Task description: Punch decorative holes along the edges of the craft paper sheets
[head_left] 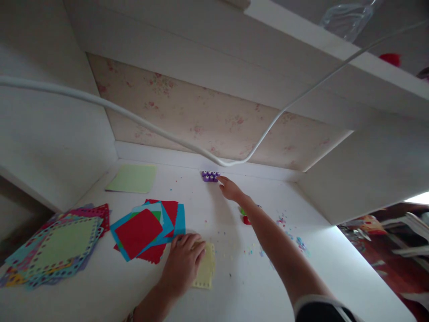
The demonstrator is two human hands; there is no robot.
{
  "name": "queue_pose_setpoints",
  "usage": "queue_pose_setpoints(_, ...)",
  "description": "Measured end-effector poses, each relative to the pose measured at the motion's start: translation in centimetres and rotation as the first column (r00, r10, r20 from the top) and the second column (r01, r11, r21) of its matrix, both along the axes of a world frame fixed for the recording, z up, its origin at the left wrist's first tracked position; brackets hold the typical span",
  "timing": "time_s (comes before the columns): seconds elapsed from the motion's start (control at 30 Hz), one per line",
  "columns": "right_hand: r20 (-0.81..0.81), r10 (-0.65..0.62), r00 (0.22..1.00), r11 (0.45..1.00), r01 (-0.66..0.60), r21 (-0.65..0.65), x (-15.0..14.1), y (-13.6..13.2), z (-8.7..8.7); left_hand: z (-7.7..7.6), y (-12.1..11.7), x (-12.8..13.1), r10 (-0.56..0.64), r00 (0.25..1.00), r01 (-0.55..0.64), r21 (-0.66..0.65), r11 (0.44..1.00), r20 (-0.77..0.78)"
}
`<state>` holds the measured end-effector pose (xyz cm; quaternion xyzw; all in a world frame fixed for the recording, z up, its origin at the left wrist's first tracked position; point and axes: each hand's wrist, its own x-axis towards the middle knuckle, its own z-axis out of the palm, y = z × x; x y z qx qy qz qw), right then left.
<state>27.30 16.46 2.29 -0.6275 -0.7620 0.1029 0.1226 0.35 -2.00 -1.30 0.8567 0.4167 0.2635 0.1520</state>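
My left hand (186, 259) lies palm down over a pale yellow sheet (204, 273) with small holes along its edges. Its fingers reach toward a loose pile of red and blue paper (138, 232). My right hand (230, 188) is stretched to the back of the white desk. Its fingertips are closed at the right end of a cluster of small purple pieces with white eye-like dots (210, 177). What kind of pieces they are is too small to tell. Green and red small pieces (246, 220) are partly hidden behind my right forearm.
At the left lies a stack of coloured sheets with punched edges (67, 246). Pale green sheets (131, 178) lie behind it. Tiny paper bits (300, 243) dot the white desk (241, 295). A white cable (161, 129) hangs across the view, under a shelf (201, 58).
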Motion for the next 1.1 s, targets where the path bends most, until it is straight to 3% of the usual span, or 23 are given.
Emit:
queue_pose_setpoints(0.2, -0.023, -0.021, 1.0, 1.0, 0.021, -0.006, 0.0, 2.1, -1.0, 0.8, -0.1, -0.4, 0.131, 0.985, -0.132, -0.001, 0.991, -0.112)
queue_pose_setpoints(0.37, -0.041, -0.028, 0.999, 1.0, 0.028, -0.014, 0.5, 0.2, -0.9, 1.0, 0.3, -0.6, 0.083, 0.98, -0.096, -0.062, 0.993, -0.182)
queue_pose_setpoints(0.47, -0.08, -0.017, 0.997, 1.0, 0.016, -0.017, 0.2, -3.3, -1.3, 1.2, 0.4, -0.6, 0.052, 0.986, -0.072, -0.118, 0.99, -0.158)
queue_pose_setpoints(0.63, -0.174, 0.0, 0.985, 1.0, -0.004, -0.02, -1.5, -12.6, -2.1, 1.3, 0.5, -0.5, 0.015, 0.998, -0.025, -0.166, 0.986, -0.064)
queue_pose_setpoints(0.8, -0.346, 0.079, 0.935, 0.997, -0.073, 0.031, -3.5, -20.7, -2.6, -0.1, 0.3, -0.4, -0.015, 0.999, 0.022, -0.154, 0.988, 0.044)
queue_pose_setpoints(0.97, -0.404, 0.075, 0.912, 0.99, -0.021, 0.137, -4.7, -24.3, -3.8, -0.9, 0.3, -0.2, -0.043, 0.993, 0.059, -0.14, 0.988, 0.114)
queue_pose_setpoints(1.1, -0.401, 0.063, 0.914, 0.966, 0.045, 0.255, -5.2, -25.5, -4.9, 0.0, 0.2, -0.4, -0.05, 0.998, 0.049, 0.014, 0.999, 0.049)
